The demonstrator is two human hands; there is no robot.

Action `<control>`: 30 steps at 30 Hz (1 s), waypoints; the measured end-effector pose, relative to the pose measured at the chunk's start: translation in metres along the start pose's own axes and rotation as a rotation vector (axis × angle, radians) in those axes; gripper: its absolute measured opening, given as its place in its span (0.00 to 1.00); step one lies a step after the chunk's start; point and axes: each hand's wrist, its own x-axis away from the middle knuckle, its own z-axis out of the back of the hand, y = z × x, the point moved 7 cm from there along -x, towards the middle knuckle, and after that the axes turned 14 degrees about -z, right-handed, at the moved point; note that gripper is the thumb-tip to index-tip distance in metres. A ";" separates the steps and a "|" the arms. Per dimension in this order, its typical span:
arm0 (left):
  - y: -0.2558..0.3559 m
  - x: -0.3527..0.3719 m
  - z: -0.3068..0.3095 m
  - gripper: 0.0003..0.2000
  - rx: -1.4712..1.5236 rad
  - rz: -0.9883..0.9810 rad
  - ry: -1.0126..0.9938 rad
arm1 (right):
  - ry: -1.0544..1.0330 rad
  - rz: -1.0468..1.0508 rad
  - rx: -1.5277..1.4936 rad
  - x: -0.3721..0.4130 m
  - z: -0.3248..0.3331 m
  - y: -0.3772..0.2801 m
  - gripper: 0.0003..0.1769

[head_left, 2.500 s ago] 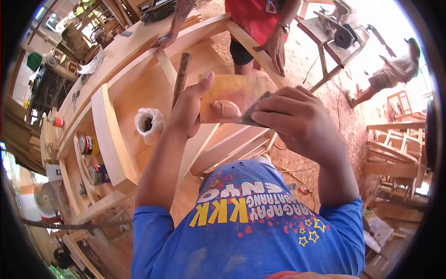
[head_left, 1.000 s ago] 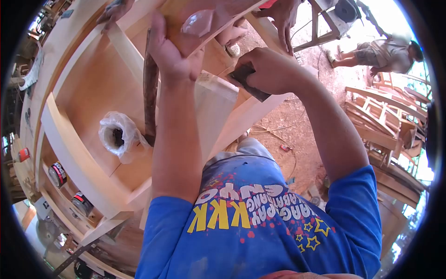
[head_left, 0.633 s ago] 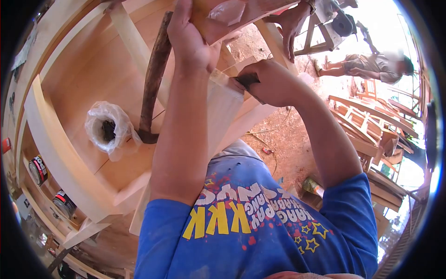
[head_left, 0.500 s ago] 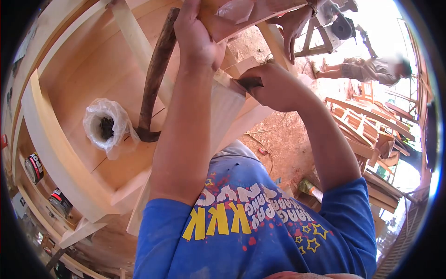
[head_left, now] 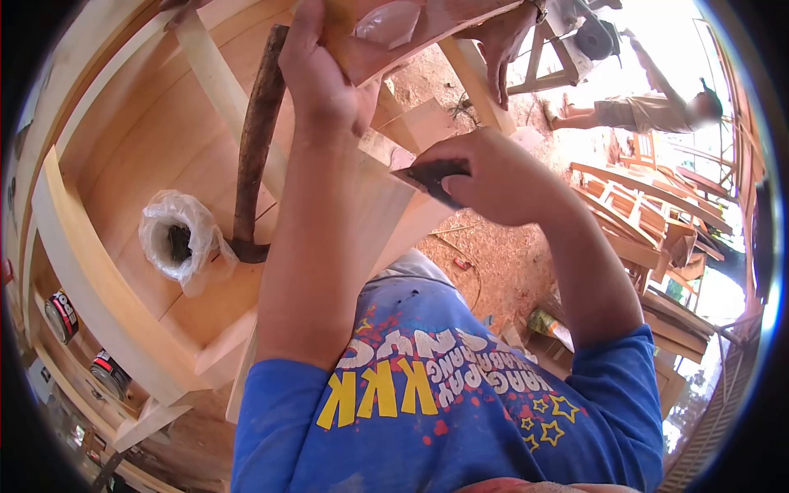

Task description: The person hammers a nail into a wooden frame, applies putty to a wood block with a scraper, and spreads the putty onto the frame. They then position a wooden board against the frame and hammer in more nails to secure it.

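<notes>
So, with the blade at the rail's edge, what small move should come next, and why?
Probably draw the scraper in the right hand along the pale wooden rail, pressed flat. Its dark blade meets the rail's edge, while the left hand holds the small board with its pale blob up and apart from the blade, so spreading looks likelier than reloading.

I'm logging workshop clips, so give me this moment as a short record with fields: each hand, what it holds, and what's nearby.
Left hand: grips a small brown wooden board carrying a pinkish putty blob
Right hand: fingers pinch a dark flat scraper at the pale wooden frame rail
Nearby: clear plastic bag and dark wooden handle on the plywood panel
Others: a co-worker's hand at another rail
</notes>
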 end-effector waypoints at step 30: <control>0.025 -0.007 -0.011 0.33 0.041 -0.044 -0.003 | -0.131 -0.169 -0.260 -0.045 0.016 0.002 0.24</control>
